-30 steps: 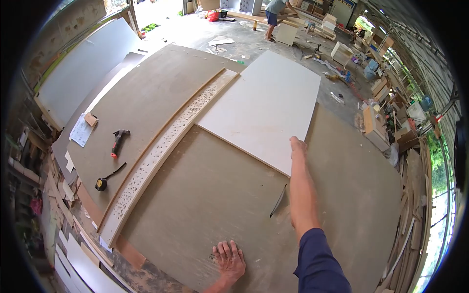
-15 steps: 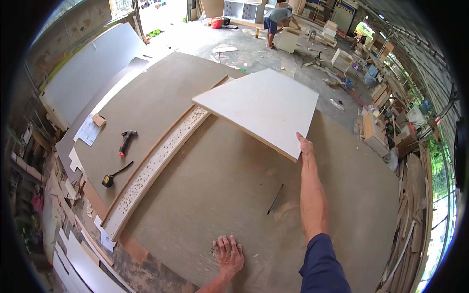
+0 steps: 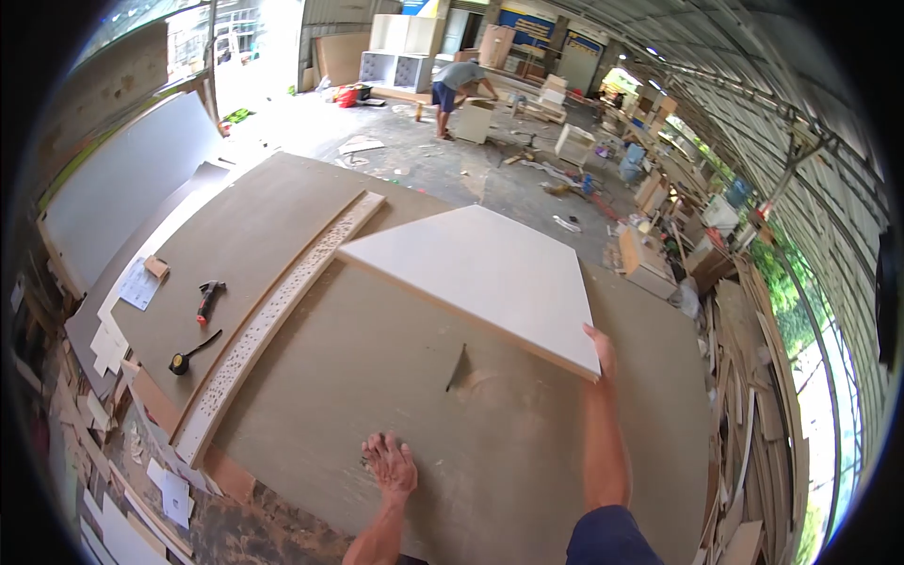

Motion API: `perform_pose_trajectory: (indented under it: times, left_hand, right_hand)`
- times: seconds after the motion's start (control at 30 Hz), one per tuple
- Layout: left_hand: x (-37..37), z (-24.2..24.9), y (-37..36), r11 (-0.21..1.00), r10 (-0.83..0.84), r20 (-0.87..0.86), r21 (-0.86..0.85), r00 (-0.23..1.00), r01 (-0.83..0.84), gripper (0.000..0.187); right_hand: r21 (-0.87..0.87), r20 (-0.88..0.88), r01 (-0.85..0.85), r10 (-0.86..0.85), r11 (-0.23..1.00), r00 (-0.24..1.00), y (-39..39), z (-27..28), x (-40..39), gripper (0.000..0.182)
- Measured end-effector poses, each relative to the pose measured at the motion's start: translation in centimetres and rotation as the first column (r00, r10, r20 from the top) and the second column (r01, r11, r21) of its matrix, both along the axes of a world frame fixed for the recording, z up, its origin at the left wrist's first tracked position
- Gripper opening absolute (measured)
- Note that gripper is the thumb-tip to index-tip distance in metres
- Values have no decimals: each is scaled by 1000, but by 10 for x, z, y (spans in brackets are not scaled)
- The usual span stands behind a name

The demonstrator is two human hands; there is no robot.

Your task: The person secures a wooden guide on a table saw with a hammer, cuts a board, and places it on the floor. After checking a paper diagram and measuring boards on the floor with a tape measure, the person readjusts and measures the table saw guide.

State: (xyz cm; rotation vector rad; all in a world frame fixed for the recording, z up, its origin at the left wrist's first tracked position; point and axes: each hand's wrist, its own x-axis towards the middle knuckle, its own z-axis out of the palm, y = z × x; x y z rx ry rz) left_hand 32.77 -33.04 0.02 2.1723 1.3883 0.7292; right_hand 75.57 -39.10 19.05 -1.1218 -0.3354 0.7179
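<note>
A white panel (image 3: pixel 480 281) with a light brown edge lies over the far part of the brown work board (image 3: pixel 348 377). My right hand (image 3: pixel 603 354) grips the panel at its near right corner. My left hand (image 3: pixel 392 465) rests on the board, fingers apart, holding nothing. A thin dark pencil-like stick (image 3: pixel 456 367) is between the hands. Left of the panel runs a long strip (image 3: pixel 273 315) speckled with small holes or bits. Beyond it, on the left, are a hammer (image 3: pixel 208 301) with a red and black handle and a tape measure (image 3: pixel 181 362).
Papers (image 3: pixel 138 285) lie at the board's left edge. White sheets (image 3: pixel 122 202) lean on the left wall. Wood offcuts (image 3: pixel 753 405) are piled along the right. Another person (image 3: pixel 459 85) bends over a small cabinet (image 3: pixel 474 121) on the far floor.
The camera view has tilted up and shifted right. The white panel has come down closer to the board, with my right hand still at its corner. My left hand remains on the board.
</note>
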Motion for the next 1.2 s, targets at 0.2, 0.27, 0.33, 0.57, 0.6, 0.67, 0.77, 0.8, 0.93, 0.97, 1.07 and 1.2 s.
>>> perform_pose_trajectory:
  times: [0.2,0.27,0.33,0.57,0.6,0.67,0.77,0.8,0.93,0.97,1.07,1.2]
  left_hand:
    - [-8,-29,-5,992,121,354,-8,927,-126,47]
    - [-2,-22,-28,978,117,611,-210,783,17,49]
    - [9,1,-67,903,196,791,-376,580,207,53]
    - [0,63,-248,246,686,683,-543,252,803,59]
    - [-4,44,-266,230,664,676,-592,321,772,58]
    - [-24,10,-316,145,754,539,-695,377,704,54]
    - [-38,16,-375,49,751,371,-857,547,514,47]
    - [-44,21,-390,-51,737,296,-872,608,486,45]
    - [-62,-3,-431,-137,727,218,-883,650,450,40]
    - [-63,-11,-440,-121,754,213,-885,621,450,40]
    - [-59,-48,-454,-88,802,133,-938,582,336,44]
    - [-69,-74,-473,62,869,256,-906,424,420,37]
  right_hand:
    - [-6,-181,131,-130,991,975,-227,43,-97,44]
    - [-27,-180,224,-225,974,957,-301,42,-134,45]
    - [-83,-183,261,-272,962,945,-375,35,-168,46]
    - [-271,-32,507,-534,819,845,-633,-116,-228,42]
    - [-403,36,513,-547,758,836,-655,-113,-245,39]
    - [-526,96,507,-545,683,833,-696,-115,-269,36]
    - [-571,113,523,-571,632,813,-747,-138,-290,36]
    - [-590,92,515,-582,622,808,-759,-142,-294,39]
    - [-614,113,544,-618,572,778,-775,-151,-300,45]
    - [-619,110,516,-585,592,804,-781,-159,-296,45]
    - [-558,79,513,-574,652,815,-804,-197,-286,51]
    - [-588,98,517,-579,622,809,-827,-239,-279,54]
